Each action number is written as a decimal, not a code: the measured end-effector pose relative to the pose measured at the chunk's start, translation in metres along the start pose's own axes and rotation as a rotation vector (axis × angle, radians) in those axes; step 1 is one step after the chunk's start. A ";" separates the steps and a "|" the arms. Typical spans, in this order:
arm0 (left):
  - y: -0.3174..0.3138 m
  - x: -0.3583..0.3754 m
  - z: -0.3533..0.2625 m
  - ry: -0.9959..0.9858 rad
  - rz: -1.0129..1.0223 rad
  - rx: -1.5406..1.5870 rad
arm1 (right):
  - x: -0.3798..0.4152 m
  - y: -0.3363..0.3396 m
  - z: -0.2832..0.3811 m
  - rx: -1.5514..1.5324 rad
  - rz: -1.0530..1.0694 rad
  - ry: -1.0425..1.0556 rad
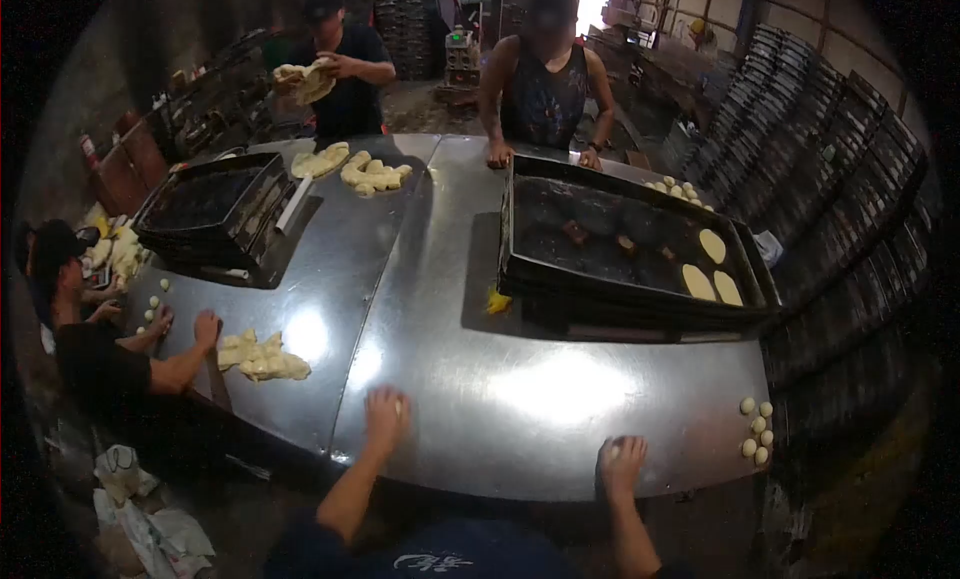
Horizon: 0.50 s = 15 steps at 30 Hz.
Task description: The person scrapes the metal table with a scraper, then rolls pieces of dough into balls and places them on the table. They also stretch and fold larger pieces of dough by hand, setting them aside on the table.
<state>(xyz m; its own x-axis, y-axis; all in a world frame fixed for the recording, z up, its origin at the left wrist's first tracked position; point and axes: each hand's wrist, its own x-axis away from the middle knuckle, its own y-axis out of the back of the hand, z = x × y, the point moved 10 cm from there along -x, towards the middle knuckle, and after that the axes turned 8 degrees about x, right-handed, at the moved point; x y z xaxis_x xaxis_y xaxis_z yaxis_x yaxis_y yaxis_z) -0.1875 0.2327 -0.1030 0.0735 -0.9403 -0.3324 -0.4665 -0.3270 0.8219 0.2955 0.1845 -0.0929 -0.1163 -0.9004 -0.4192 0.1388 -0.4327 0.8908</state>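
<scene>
My left hand (387, 416) rests on the metal table (460, 379) near its front edge, fingers curled over a small pale dough ball (399, 408). Further right, my right hand (623, 459) is also curled on the tabletop, with a bit of pale dough (615, 451) showing at its fingers. Several round dough balls (759, 425) lie at the table's right edge, beyond my right hand. To the left of my left hand lies a lumpy piece of dough (265, 357), apart from it.
A stack of black trays (640, 229) with flat dough rounds (712, 246) stands ahead. Another tray stack (210, 214) is at the left. Co-workers (545, 79) stand across the table and along its left side. More dough (375, 174) lies at the far side.
</scene>
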 end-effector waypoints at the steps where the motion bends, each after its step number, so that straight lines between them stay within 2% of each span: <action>1: 0.004 -0.019 0.008 0.102 -0.130 0.086 | -0.015 -0.007 -0.010 -0.043 0.004 -0.065; 2: 0.007 -0.020 0.015 0.208 -0.260 0.171 | -0.027 0.000 0.002 -0.068 -0.076 -0.098; 3: 0.000 -0.010 0.004 0.214 -0.251 0.169 | -0.028 0.004 0.019 -0.094 -0.156 -0.129; 4: -0.016 0.000 -0.015 0.191 -0.177 0.207 | -0.022 -0.007 0.030 -0.059 -0.136 -0.121; 5: -0.028 0.007 -0.030 0.160 -0.113 0.247 | -0.016 0.004 0.050 -0.148 -0.043 -0.138; 6: -0.027 0.022 -0.048 0.065 -0.066 0.254 | -0.002 0.010 0.060 -0.212 -0.043 -0.043; 7: -0.019 0.027 -0.040 0.055 -0.080 0.253 | 0.016 0.012 0.067 -0.274 -0.041 0.055; 9: -0.010 0.043 -0.049 -0.325 0.023 0.059 | 0.024 0.020 0.044 -0.229 -0.037 0.127; 10: -0.007 0.035 -0.044 -0.326 0.026 0.055 | 0.026 0.020 0.034 -0.183 -0.020 0.188; 12: 0.015 0.004 -0.007 -0.006 -0.137 0.072 | 0.002 0.015 0.000 -0.129 -0.045 0.032; 13: 0.009 -0.007 -0.013 -0.011 -0.114 0.069 | -0.012 0.009 0.000 -0.046 -0.088 0.003; 14: 0.002 -0.015 -0.014 0.113 -0.184 0.185 | -0.022 0.006 0.009 -0.051 -0.091 -0.075; 15: -0.006 -0.014 -0.016 0.236 -0.250 0.302 | -0.027 0.012 0.033 0.011 -0.149 -0.015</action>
<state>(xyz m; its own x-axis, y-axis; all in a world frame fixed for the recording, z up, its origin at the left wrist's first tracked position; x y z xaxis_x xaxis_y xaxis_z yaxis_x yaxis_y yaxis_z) -0.1716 0.2463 -0.0956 0.3994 -0.8430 -0.3602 -0.6422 -0.5377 0.5463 0.2680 0.2048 -0.0655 -0.1499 -0.8255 -0.5441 0.1078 -0.5607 0.8210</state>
